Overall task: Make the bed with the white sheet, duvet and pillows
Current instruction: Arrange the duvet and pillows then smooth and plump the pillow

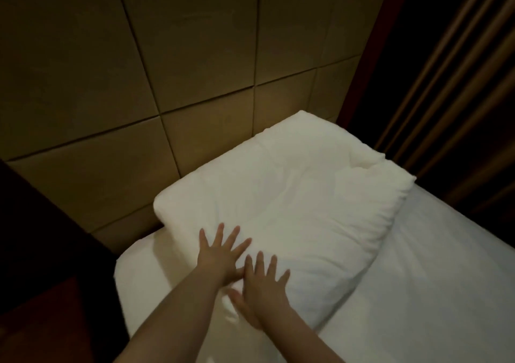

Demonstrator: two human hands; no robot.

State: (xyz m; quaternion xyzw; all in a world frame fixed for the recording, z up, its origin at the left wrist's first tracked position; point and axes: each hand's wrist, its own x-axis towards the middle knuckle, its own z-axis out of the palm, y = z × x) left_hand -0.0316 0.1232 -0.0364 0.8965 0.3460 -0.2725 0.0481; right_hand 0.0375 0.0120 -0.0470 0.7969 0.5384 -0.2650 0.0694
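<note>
Here, white sheet (418, 293), padded headboard (139, 70), brown curtain (459, 84)

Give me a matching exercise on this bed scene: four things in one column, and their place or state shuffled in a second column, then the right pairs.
Things:
1. pillow
2. left hand
3. curtain
4. sheet

Place or state:
A. hangs in folds at the far right
B. lies against the padded headboard
C. covers the mattress under the pillow
D. flat, fingers spread, on the pillow's near end, beside the right hand

Pairs: 1-B, 2-D, 3-A, 4-C
</note>
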